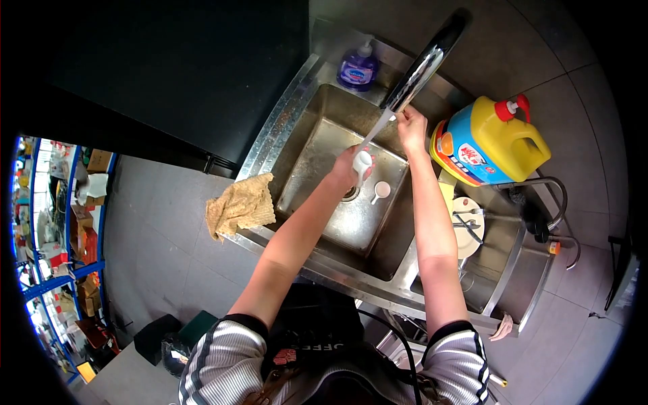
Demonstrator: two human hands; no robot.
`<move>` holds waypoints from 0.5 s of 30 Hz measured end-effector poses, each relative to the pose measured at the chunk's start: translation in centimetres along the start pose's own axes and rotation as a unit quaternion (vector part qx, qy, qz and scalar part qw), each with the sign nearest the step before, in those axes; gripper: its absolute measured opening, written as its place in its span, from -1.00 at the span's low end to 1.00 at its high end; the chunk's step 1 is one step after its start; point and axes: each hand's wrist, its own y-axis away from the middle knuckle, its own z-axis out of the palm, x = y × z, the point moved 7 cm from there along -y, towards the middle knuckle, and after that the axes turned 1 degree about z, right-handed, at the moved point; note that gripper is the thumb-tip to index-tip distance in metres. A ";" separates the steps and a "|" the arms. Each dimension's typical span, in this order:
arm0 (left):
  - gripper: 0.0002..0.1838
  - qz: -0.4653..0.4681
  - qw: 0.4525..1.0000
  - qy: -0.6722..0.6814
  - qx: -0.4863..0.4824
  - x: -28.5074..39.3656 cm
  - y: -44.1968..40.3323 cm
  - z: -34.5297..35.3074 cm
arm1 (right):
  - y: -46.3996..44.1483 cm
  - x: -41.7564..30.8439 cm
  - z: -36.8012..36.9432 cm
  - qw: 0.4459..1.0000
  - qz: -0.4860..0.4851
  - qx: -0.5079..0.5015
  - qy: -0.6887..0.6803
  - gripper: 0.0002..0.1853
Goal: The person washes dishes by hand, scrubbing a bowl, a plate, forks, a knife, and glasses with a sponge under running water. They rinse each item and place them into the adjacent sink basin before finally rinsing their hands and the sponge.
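Observation:
My left hand [345,167] is closed around a small white cup [362,160], which sits in the stream of water over the left basin. A second one, a white measuring scoop [382,189] with a short handle, lies on the basin floor just right of the drain. Above it, my right hand [412,128] has its fingers closed at the mouth of the chrome faucet [422,67]. Water runs from there down to the cup. The fingertips are partly hidden, so the exact grip is unclear.
A purple soap bottle [358,67] stands behind the sink [324,280]. At right sits a large yellow detergent jug [489,145] with a red pump. The right basin holds a plate [468,246] with cutlery. A tan cloth [241,204] hangs over the left front edge.

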 end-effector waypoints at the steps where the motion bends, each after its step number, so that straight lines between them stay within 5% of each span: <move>1: -0.76 -0.004 1.000 0.003 0.000 -0.1 -0.2 -0.1 | 0.0 0.1 0.1 1.000 0.001 0.002 -0.004 -0.87; 7: -0.83 0.059 0.993 -0.101 -0.003 0.6 -1.0 -1.8 | 0.4 0.6 0.8 0.994 0.039 -0.071 -0.079 -0.59; 10: -0.77 0.136 0.979 -0.154 0.011 1.5 -0.4 -1.5 | 4.5 -3.8 -2.9 0.970 -0.144 0.192 0.044 -0.49; 11: -0.77 0.148 0.971 -0.179 0.050 1.8 0.2 -0.8 | 6.2 -2.1 -3.4 0.970 -0.096 0.215 -0.055 -0.58; 15: -0.71 0.134 0.936 -0.279 0.166 2.4 0.9 -0.3 | 13.3 10.0 -1.1 0.936 0.142 0.308 -0.098 -0.87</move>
